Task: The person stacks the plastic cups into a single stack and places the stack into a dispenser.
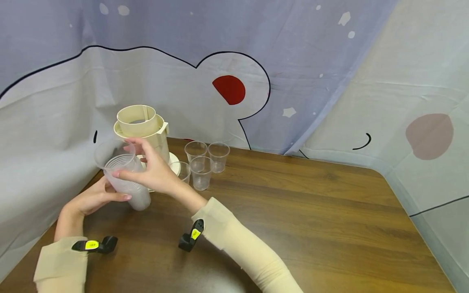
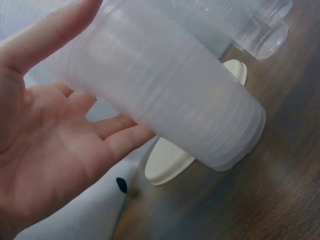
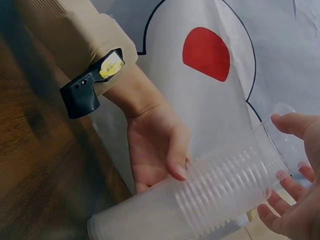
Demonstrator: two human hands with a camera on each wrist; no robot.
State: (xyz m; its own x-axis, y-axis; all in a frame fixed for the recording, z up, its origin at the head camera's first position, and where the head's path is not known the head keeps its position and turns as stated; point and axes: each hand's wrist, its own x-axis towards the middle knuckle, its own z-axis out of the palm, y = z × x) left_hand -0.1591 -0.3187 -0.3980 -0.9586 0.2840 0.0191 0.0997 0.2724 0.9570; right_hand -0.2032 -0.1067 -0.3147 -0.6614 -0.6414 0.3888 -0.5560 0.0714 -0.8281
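Observation:
A tilted stack of clear plastic cups (image 1: 134, 191) is above the table's left side, its open end up and to the left. My left hand (image 1: 89, 199) holds the stack around its lower middle, thumb on the near side. The right hand (image 1: 157, 173) grips the topmost cup (image 3: 281, 145) near its rim, thumb on one side and fingers on the other. That cup sits partly out of the stack. In the left wrist view, the closed bottoms of the nested cups (image 2: 235, 135) point down toward the table.
Behind the hands stands a cream, ring-topped cylindrical device (image 1: 161, 140) on a round base. Several single clear cups (image 1: 201, 179) stand upright to its right on the wooden table (image 1: 300, 219). A printed cloth (image 1: 176, 89) hangs behind and along the left side.

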